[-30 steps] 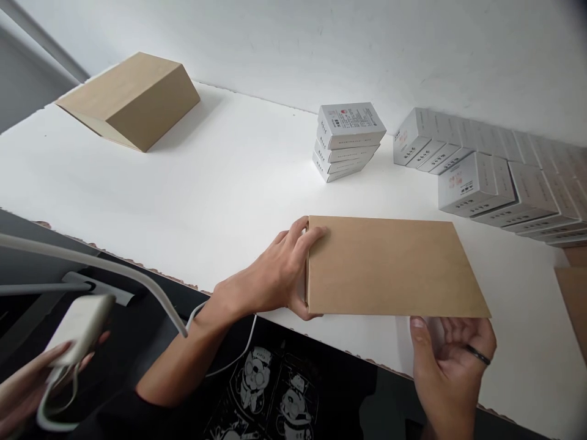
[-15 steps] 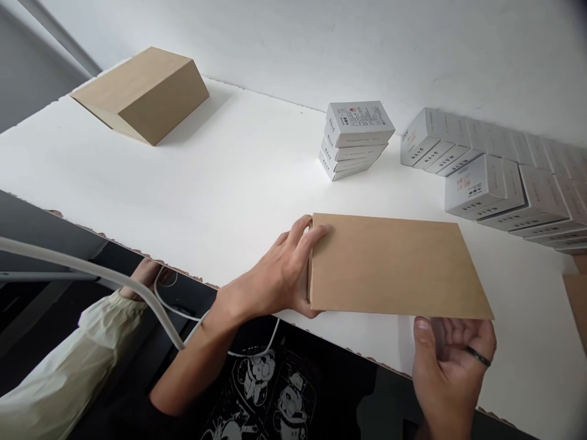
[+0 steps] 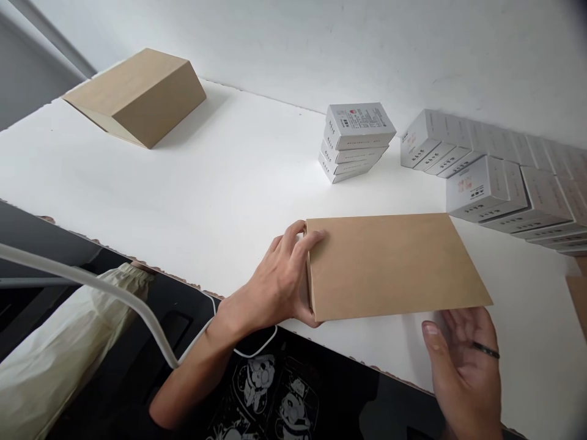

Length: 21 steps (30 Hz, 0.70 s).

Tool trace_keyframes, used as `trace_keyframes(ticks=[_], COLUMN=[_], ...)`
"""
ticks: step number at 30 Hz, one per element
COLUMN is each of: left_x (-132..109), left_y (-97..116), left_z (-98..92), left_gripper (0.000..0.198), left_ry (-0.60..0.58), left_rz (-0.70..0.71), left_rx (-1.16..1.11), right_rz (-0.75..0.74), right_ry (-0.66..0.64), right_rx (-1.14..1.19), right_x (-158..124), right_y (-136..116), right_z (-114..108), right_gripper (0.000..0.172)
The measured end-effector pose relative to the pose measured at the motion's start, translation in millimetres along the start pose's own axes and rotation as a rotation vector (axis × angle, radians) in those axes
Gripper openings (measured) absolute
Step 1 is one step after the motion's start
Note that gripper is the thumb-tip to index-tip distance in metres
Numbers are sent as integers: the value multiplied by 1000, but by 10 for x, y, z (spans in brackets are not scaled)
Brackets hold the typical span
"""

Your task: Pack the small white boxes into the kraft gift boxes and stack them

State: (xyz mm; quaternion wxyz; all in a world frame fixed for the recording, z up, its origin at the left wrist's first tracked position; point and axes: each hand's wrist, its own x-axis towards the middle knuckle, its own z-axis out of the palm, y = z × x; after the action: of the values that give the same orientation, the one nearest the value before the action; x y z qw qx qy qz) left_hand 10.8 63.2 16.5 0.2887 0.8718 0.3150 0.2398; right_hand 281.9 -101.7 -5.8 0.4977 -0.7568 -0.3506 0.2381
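Observation:
A flat brown cardboard box [image 3: 389, 264] lies near the front edge of the white table [image 3: 192, 183]. My left hand [image 3: 279, 278] grips its left end, fingers wrapped over the top edge and thumb below. My right hand [image 3: 463, 360], wearing a dark ring, is held open, palm up, just under the box's near right corner, fingers partly hidden beneath it.
A second brown box [image 3: 137, 95] sits tilted at the back left. A short stack of white cartons [image 3: 355, 140] stands mid-table, with rows of several more [image 3: 499, 177] at the right. Another person's pale sleeve [image 3: 59, 360] and a white cable [image 3: 92, 284] are at lower left.
My right hand has opened and dropped slightly away from the box's near edge. The other person's arm has lowered and the white device it held is out of sight.

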Motion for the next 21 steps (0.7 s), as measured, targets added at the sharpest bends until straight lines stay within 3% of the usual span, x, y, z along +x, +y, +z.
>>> trace_keyframes(ticks=[5,13,21], left_x=[-41,-388,-461], left_y=[27,153,121], left_z=[61,423,535], left_gripper=[139,152,160], left_ry=[3,128,133], left_rz=[0,-1,37], left_rx=[10,-196,-185], right_rz=[40,-36,-39], right_ry=[10,-16,6], right_rx=[-7,54,68], right_x=[34,79,-1], right_y=[29,-7,11], right_z=[-2,-48,-20], right_gripper=[92,81,81])
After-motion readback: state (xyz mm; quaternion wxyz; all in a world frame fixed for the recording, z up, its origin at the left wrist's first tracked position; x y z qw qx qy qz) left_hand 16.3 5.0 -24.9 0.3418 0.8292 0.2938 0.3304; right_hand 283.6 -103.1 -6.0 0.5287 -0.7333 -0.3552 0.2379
